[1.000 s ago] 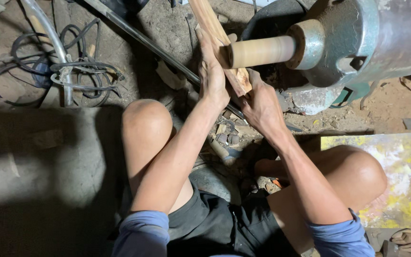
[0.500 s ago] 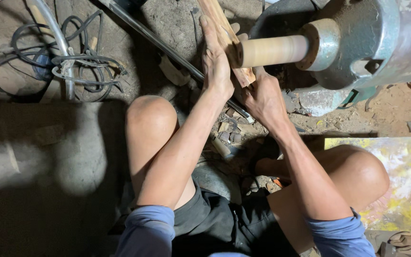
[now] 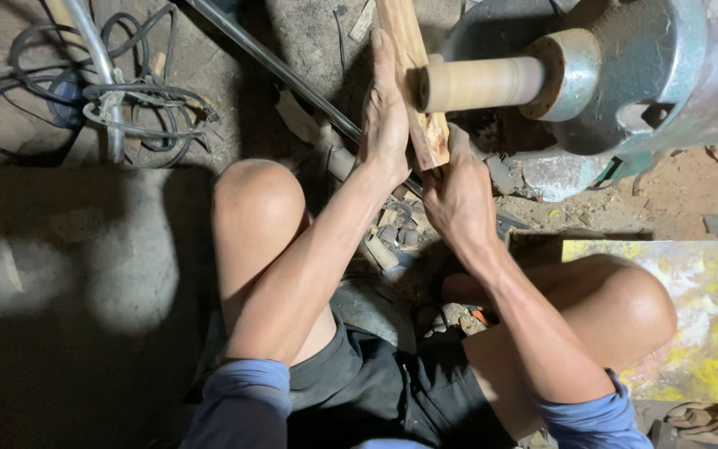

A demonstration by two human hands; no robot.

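left hand, right hand gripping wooden strip, against sanding drum

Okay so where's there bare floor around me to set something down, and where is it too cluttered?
Bare dirt floor lies on the left, below the coiled cables and beside the left knee. Crowded: wood scraps between the legs, and the spot where both hands, left hand and right hand, press the wooden plank against the machine's roller. A yellow board fills the right.
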